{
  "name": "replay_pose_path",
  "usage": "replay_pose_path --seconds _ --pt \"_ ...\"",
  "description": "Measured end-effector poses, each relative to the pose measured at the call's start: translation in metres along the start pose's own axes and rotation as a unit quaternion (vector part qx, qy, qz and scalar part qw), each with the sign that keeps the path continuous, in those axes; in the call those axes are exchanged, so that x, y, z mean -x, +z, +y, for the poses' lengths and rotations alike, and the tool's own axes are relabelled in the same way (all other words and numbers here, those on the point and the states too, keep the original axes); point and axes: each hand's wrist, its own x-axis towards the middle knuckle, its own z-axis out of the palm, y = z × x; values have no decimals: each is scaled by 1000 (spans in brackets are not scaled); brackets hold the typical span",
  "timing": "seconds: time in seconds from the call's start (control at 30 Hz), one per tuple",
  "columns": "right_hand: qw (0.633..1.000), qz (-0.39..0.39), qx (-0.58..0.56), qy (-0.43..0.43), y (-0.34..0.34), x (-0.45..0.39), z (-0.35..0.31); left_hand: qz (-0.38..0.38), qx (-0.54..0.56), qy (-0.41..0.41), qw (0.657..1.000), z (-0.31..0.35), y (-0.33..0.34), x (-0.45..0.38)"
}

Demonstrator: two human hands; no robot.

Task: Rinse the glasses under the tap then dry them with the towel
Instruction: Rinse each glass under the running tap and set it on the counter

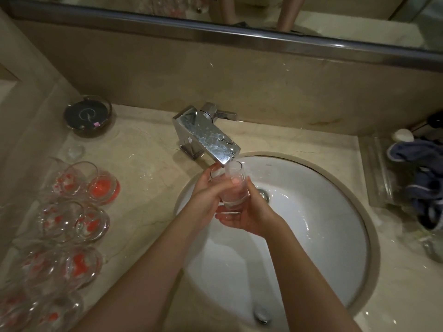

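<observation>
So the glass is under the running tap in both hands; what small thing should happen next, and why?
Probably tip the glass over the sink to pour the water out. The tap is running straight into its open mouth, both the left hand and the right hand grip it, and the towel lies off to the right, so emptying likely comes before drying.

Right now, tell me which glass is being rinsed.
The plain clear glass held by both hands under the tap; the red-patterned glasses sit on the counter, left.

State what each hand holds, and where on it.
Both hold one clear drinking glass under the chrome tap: left hand around its side, right hand at its base.
</observation>
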Motion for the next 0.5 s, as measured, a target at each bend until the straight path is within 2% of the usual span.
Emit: replay_pose_path --seconds 0.03,0.13,0.23,0.33,0.43,0.5 --pt "1000 -12 -18 -5 1 1 0 -5 -3 -1 1000 2 1 -1" --pt "996 19 -61 -56 3 4 -3 -14 -49 18 999 8 -3 -4" --pt "988 49 -96 -112 -2 7 -4 7 -191 58 980 18 -10 -8" --pt "982 85 -40 -164 -7 12 -5 -9 -304 68 950 25 -14 -11" --pt "978 85 10 -192 -7 21 -8 -40 -281 31 958 26 -11 -11" --pt "973 71 55 -215 -5 25 -11 -59 -222 -14 973 25 -10 -11"
